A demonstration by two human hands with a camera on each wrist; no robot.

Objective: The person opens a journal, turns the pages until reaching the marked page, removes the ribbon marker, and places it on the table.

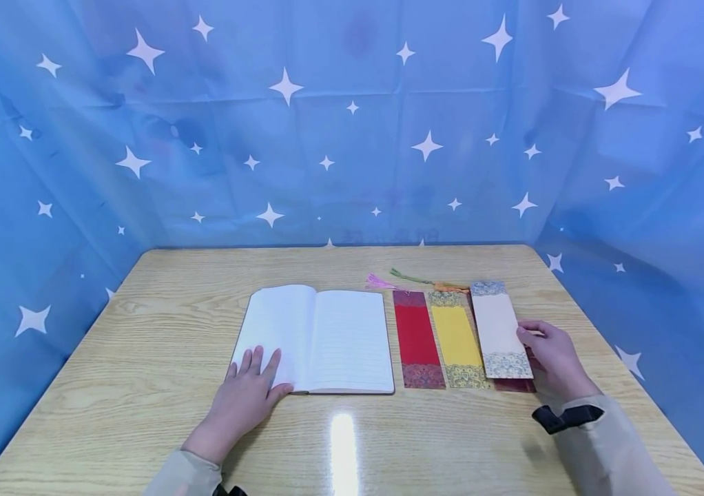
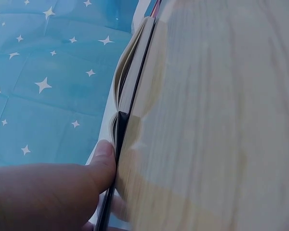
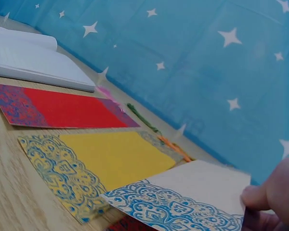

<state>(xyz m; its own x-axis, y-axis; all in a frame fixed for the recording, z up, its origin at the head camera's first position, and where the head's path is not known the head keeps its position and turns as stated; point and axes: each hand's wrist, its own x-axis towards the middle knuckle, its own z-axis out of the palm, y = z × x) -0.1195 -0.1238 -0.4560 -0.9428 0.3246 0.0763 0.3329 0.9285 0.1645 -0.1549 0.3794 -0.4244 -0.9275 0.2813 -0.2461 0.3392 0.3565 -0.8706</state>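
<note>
An open notebook [image 1: 352,337] with lined white pages lies on the table. My left hand [image 1: 245,396] rests on its left page, fingers spread, and the thumb [image 2: 103,161] lies at the near edge in the left wrist view. My right hand [image 1: 552,355] pinches the right edge of a white bookmark [image 1: 501,324] with blue patterned ends. The white bookmark is raised and tilted in the right wrist view, over a dark red bookmark [image 1: 516,386] mostly hidden beneath it. To its left lie a yellow bookmark [image 1: 456,334] and a red bookmark [image 1: 416,334].
A pink tassel [image 1: 380,282], a green tassel [image 1: 410,277] and an orange tassel [image 1: 451,286] lie at the bookmarks' far ends. The wooden table [image 1: 141,358] meets a blue star-printed curtain [image 1: 352,138] at the back and sides.
</note>
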